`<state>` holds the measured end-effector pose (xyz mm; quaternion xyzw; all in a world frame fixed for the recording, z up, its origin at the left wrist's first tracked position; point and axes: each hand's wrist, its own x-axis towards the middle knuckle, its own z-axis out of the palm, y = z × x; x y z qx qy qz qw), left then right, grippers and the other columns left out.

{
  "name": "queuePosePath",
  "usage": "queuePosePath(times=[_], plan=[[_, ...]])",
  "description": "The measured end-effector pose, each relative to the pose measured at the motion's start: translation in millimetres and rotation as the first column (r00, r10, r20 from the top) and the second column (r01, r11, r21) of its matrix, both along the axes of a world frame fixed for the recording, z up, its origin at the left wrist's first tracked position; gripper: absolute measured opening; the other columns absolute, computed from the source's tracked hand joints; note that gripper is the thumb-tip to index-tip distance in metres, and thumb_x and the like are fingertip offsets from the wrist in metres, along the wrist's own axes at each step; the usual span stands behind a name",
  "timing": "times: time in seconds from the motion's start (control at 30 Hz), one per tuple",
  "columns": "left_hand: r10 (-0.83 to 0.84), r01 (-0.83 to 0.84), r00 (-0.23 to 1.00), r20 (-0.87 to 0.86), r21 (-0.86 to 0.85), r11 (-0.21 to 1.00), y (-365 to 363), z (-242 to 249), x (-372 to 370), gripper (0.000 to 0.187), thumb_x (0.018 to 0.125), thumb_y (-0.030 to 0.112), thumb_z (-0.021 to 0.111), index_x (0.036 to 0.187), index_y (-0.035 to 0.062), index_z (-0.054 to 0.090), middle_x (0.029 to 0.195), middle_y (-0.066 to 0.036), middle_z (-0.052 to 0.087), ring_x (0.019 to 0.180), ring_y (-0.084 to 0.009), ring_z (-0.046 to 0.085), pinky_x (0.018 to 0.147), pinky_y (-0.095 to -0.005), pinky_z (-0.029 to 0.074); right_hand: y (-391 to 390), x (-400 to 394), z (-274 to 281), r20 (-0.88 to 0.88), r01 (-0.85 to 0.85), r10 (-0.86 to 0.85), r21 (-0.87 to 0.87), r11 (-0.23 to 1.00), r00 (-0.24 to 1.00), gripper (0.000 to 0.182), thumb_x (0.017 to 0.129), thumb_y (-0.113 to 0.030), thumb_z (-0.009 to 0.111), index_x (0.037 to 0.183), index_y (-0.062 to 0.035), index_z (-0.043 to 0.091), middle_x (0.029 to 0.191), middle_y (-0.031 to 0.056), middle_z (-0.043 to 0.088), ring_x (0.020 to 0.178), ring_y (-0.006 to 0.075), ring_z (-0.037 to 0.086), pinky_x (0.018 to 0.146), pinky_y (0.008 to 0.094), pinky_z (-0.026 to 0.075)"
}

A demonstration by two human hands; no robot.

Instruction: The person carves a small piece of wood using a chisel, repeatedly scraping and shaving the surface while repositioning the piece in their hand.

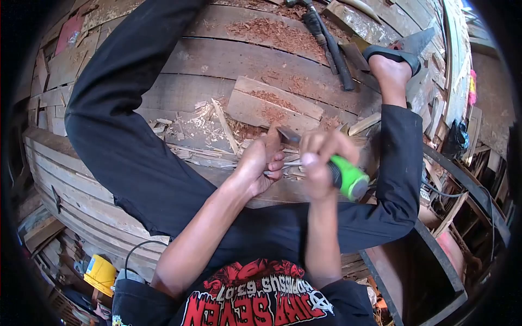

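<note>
My left hand (261, 163) is closed around a small piece of reddish-brown wood (273, 138), whose upper end sticks out above the fingers. Blurred by motion, my right hand (323, 160) grips a tool with a bright green handle (349, 176) and a round grey end. A dark flat blade (288, 135) shows between the hands, close to the wood; how it joins the green handle is hidden. A thin metal rod (292, 163) spans the gap between both hands. Just beyond them, a short wooden board (274, 103) carries reddish shavings.
Black-handled tools (329, 49), one with a hammer-like head, lie on the plank floor (212, 60). A saw blade (416, 42) rests by the sandalled foot (392, 70). Pale wood chips (204, 119) are scattered near the left leg. A yellow container (100, 274) stands lower left.
</note>
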<state>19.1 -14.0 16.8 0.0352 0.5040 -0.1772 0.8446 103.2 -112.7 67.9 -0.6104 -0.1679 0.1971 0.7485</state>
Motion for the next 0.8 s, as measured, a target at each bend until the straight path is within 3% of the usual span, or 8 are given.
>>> queuePosePath(times=[0.2,0.3,0.37,0.67,0.7,0.73,0.77,0.8], plan=[[0.02,-0.019,0.996,0.087,-0.01,1.0,-1,-12,-8,0.032,0.109,0.04,0.035,0.103,0.0097,0.046,0.072,0.003,0.044,0.051,-0.0062,0.037,0.042,-0.0216,0.027,-2,12,43,0.068,0.061,-0.085,0.305,0.95,0.994,0.032,0.079,-0.007,0.071,0.068,-0.0103,0.041,0.053,-0.0012,0.043,0.044,0.0113,0.037,0.047,0.0282,0.029],[0.031,-0.03,0.998,0.062,-0.017,0.999,-3,-11,-8,0.033,0.109,0.039,0.036,0.101,0.0091,0.047,0.072,0.003,0.045,0.05,-0.0062,0.037,0.042,-0.0218,0.027,-6,11,47,0.095,0.018,-0.054,0.349,0.937,0.994,0.032,0.079,-0.008,0.07,0.067,-0.0098,0.041,0.053,-0.0002,0.044,0.043,0.0118,0.04,0.046,0.0284,0.031],[-0.014,0.009,0.997,0.073,0.063,0.998,-2,-1,-1,0.034,0.108,0.038,0.034,0.1,0.0082,0.048,0.072,0.002,0.045,0.05,-0.0066,0.037,0.042,-0.0217,0.027,0,-12,-12,0.066,0.087,-0.097,0.144,0.986,0.993,0.032,0.078,-0.004,0.07,0.066,-0.0087,0.04,0.054,0.0001,0.043,0.045,0.0118,0.041,0.046,0.0294,0.032],[0.05,-0.044,0.996,0.079,-0.068,0.997,-1,-15,-9,0.032,0.107,0.034,0.031,0.097,0.0088,0.049,0.073,0.002,0.046,0.052,-0.0069,0.037,0.043,-0.0209,0.028,0,11,60,0.061,0.025,-0.049,0.344,0.939,0.997,0.032,0.077,-0.008,0.069,0.066,-0.0125,0.039,0.055,-0.0023,0.045,0.045,0.0124,0.039,0.049,0.0306,0.03],[0.055,-0.048,0.995,0.089,-0.074,0.996,0,-14,-5,0.032,0.108,0.034,0.031,0.098,0.0094,0.049,0.073,0.002,0.045,0.052,-0.0069,0.037,0.043,-0.0206,0.028,6,-3,41,0.021,0.145,-0.148,0.093,0.985,0.989,0.032,0.077,-0.009,0.069,0.064,-0.0106,0.039,0.057,-0.0015,0.044,0.05,0.0131,0.043,0.05,0.0299,0.033],[0.044,-0.046,0.995,0.087,0.021,0.999,-2,-7,-4,0.031,0.108,0.035,0.03,0.099,0.0119,0.049,0.074,0.002,0.045,0.052,-0.0068,0.038,0.043,-0.0202,0.028,4,-8,-2,0.352,0.129,-0.077,-0.127,0.983,0.933,0.032,0.077,-0.009,0.069,0.064,-0.0079,0.04,0.059,0.0001,0.043,0.054,0.0138,0.046,0.051,0.0288,0.036],[0.061,-0.062,0.997,0.048,0.025,0.998,-3,-1,0,0.03,0.108,0.035,0.031,0.099,0.0124,0.049,0.075,0.001,0.045,0.052,-0.0067,0.038,0.044,-0.0202,0.028,-1,-17,-49,0.242,-0.025,0.055,-0.127,0.992,0.969,0.032,0.077,-0.008,0.07,0.063,-0.0081,0.041,0.059,0.0012,0.044,0.054,0.0135,0.049,0.052,0.0279,0.039],[0.075,-0.075,0.997,0.006,0.029,0.997,-4,5,2,0.03,0.108,0.035,0.031,0.099,0.0129,0.049,0.075,0.001,0.045,0.052,-0.0065,0.037,0.044,-0.0202,0.028,7,-15,-32,0.242,-0.014,0.032,-0.074,0.997,0.97,0.03,0.078,-0.006,0.07,0.066,-0.0086,0.042,0.059,0.0008,0.043,0.053,0.0128,0.047,0.052,0.0284,0.038]])
